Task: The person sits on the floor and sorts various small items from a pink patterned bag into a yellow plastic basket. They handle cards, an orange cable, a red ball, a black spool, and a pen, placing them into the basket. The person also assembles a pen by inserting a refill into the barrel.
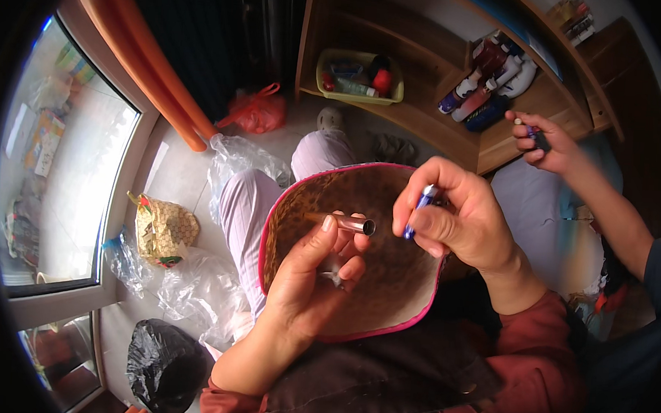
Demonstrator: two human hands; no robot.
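My left hand point(310, 273) holds a slim shiny metallic tube point(355, 224) between thumb and fingers. Its round hollow end faces right, towards my other hand. Something small and whitish point(332, 275) shows against the left palm, too unclear to name. In my right hand point(464, 213), pinched by thumb and fingers, is a short blue cylinder point(420, 211) with a silvery end, slightly tilted. A gap separates the two pieces. Under both hands, a brown leopard-patterned container point(381, 299) with a pink rim lies at my lap.
Another person's hand point(547, 139) at the right holds small dark and purple items. A wooden shelf unit point(414, 113) carries a yellow basket point(358, 98) and several bottles point(494, 80). Plastic bags, among them a black one point(159, 366) and a red one point(257, 113), lie on the floor.
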